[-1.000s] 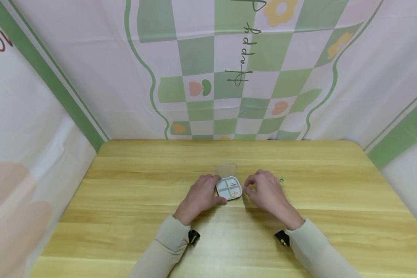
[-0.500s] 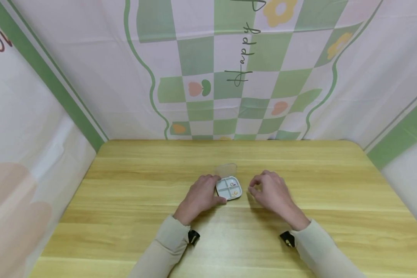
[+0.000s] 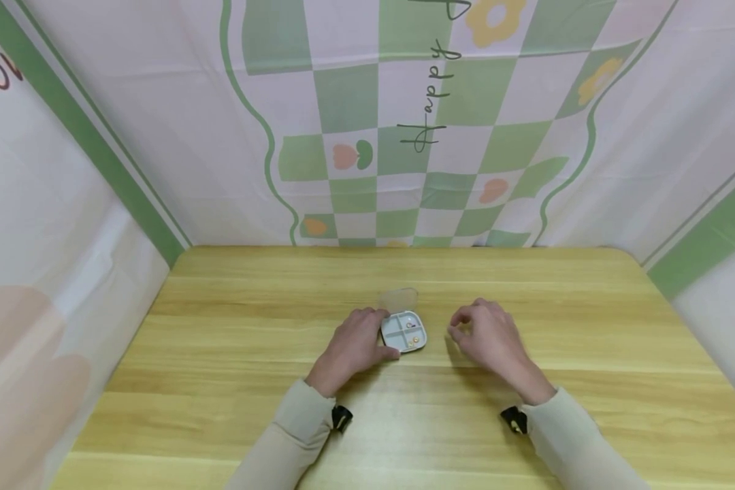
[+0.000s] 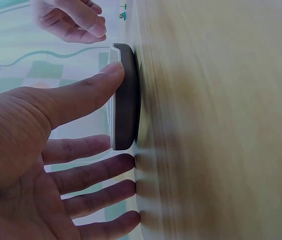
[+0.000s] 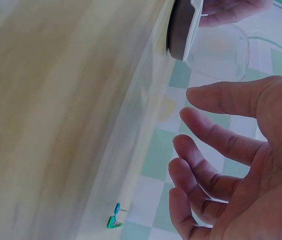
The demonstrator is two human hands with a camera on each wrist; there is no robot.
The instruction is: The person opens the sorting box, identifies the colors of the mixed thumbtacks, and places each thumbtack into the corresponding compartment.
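Note:
A small four-compartment box (image 3: 394, 326) with a dark base lies on the table, its clear lid (image 3: 401, 298) flipped back. Tiny earrings (image 3: 414, 340) rest in its two right compartments. My left hand (image 3: 354, 342) holds the box by its left side, thumb (image 4: 88, 92) on the near edge and index finger toward the far edge. To the right, my right hand (image 3: 486, 337) hovers above the table with nothing between its slightly bent, parted fingers. Beyond it, the right wrist view shows green-blue stud earrings (image 5: 114, 219) on the table; in the head view this hand hides them.
The wooden table (image 3: 269, 306) reaches back to a curtain (image 3: 398, 102) with green checks. More fabric hangs at the left and right sides. A black wrist strap (image 3: 341, 418) shows below each hand.
My right hand has drawn away from the box toward the right, covering the loose earrings in the head view. My left hand and the box have stayed in place.

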